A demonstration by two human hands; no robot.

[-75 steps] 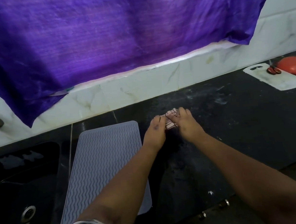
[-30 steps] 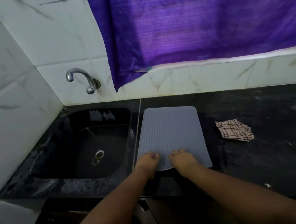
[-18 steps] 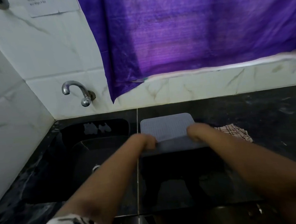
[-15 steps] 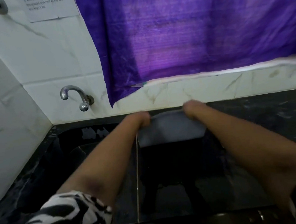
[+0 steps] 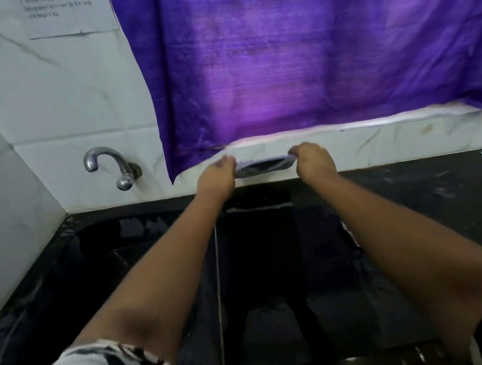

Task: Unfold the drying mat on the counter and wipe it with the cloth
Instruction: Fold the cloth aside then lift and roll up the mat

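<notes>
Drying mat (image 5: 263, 166), earlier flat on the counter (image 5: 406, 199) beside the sink, now lifted clear and held bunched between left hand (image 5: 216, 178) and right hand (image 5: 314, 164) before the wall tiles. Checked cloth, earlier visible right of the mat, now out of sight.

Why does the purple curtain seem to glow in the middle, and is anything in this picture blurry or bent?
In the head view, light from behind shines through the purple curtain, brightest mid-cloth. The black counter is glossy and mirrors the arms. The left hand, right hand and drying mat look slightly motion-smeared; the wall note is unreadable. The wide lens curves the tile lines.
</notes>
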